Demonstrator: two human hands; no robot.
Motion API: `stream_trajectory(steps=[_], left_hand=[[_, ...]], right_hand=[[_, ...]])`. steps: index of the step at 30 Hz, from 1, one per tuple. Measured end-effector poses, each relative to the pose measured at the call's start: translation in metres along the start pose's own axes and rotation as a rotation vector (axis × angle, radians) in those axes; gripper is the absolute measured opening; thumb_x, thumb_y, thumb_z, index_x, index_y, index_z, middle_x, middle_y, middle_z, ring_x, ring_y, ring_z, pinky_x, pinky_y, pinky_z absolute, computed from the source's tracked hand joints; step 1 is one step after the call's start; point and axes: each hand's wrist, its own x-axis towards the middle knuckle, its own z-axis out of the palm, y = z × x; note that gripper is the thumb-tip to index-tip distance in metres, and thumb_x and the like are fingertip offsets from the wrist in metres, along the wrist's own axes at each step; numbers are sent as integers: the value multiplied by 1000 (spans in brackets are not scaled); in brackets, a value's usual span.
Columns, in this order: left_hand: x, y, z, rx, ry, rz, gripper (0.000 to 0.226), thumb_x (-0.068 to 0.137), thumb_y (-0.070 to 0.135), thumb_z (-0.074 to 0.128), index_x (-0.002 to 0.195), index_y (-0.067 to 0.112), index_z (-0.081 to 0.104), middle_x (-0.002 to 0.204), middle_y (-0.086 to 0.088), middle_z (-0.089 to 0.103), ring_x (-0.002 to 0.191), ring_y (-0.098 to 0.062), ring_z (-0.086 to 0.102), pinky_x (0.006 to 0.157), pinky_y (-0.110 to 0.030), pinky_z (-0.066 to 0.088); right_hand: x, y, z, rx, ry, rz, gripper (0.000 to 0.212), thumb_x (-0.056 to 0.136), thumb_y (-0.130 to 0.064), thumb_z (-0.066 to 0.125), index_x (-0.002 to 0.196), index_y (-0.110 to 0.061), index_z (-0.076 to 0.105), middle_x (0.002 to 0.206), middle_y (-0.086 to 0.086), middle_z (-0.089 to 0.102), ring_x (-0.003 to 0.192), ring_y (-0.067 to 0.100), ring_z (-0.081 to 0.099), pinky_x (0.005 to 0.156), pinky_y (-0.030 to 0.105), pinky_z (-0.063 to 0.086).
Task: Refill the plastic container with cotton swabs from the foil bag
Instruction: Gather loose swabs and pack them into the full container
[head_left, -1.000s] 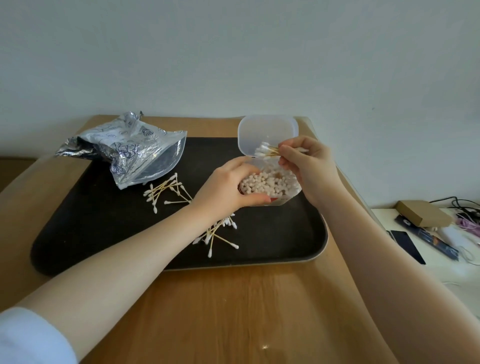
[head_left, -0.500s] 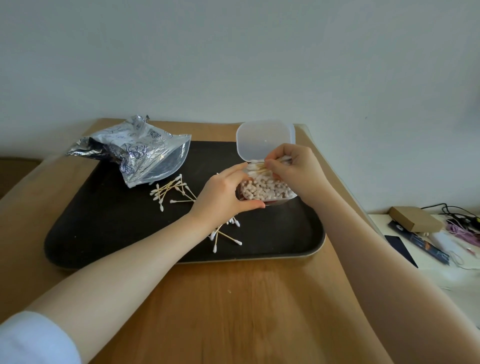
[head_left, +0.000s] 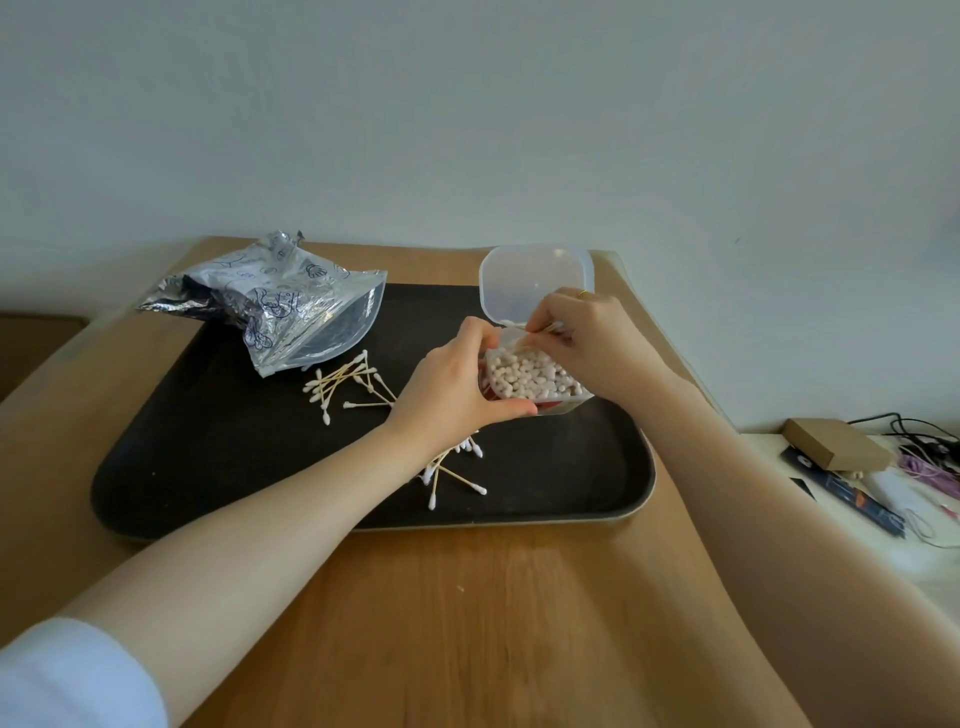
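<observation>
The foil bag (head_left: 291, 306) is lying crumpled and open at the black tray's (head_left: 156, 467) far left, looking light and crinkly. 2 loose clusters of cotton swabs (head_left: 345, 382) are lying beside it; thin and featherlight, they are probably best pinched mid-stick. The left hand (head_left: 452, 395) is reaching in, its fingers wrapping the plastic container (head_left: 535, 382), which is tilting toward the camera, nearly full, lid (head_left: 535, 280) standing open. The right hand (head_left: 592, 338) is arching over its far rim, fingertips pinching a few swabs downward.

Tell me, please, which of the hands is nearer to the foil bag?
Left. The left hand grips the container just right of the foil bag; the right hand is farther right.
</observation>
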Motion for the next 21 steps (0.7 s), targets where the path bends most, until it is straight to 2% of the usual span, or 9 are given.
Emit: stream_trajectory(steps=[5,8,10,13,15,17,18,21], left_hand=[[3,-2,0,-21,16,-26,69,65,38,81,116,15,41,123,-5,58,108,-17,60,83,-33,55],[3,1,2,-33,0,0,74,65,38,81,121,16,39,123,-3,59,107,-17,60,85,-36,54],[3,4,4,-39,6,-7,79,65,37,81,125,15,36,123,-2,59,105,-16,61,84,-33,54],[5,7,6,-63,17,-7,89,67,29,82,134,12,25,122,-3,61,99,-17,64,79,-25,52],[8,7,7,-92,6,-23,99,70,20,80,142,12,13,126,-4,59,102,-15,63,81,-19,47],[11,4,8,-143,-29,-81,107,72,18,78,147,14,1,128,-5,58,107,-13,60,88,-19,45],[13,1,10,-185,-59,-115,109,73,18,77,147,16,-3,126,-5,60,107,-13,60,92,-23,46],[16,-8,14,-255,-152,-177,110,75,20,76,148,21,-6,118,-2,63,107,-12,60,96,-29,46]], right_hand=[[-8,1,3,-10,-48,-74,3,80,-3,66,82,-3,67,89,8,65,76,24,64,68,33,54],[-1,-2,4,-155,-139,-96,9,82,-3,56,82,-2,65,84,9,62,70,28,59,61,40,51],[3,-10,10,-295,-133,-84,16,87,-9,47,85,-1,61,85,12,58,74,31,56,62,38,45],[3,-25,24,-333,-133,48,44,94,-35,28,111,-4,54,107,13,53,97,30,50,82,38,39],[3,-27,29,-221,-230,137,61,92,-44,18,136,-5,36,133,14,42,121,27,41,101,37,31],[7,-21,30,-240,-374,145,64,96,-45,12,148,-9,15,154,11,19,141,22,20,114,38,14],[10,-17,30,-293,-457,148,62,97,-46,9,149,-11,10,157,8,11,144,19,10,116,40,7],[15,-11,28,-387,-576,183,58,99,-45,11,149,-16,15,157,3,12,145,16,7,116,45,6]])
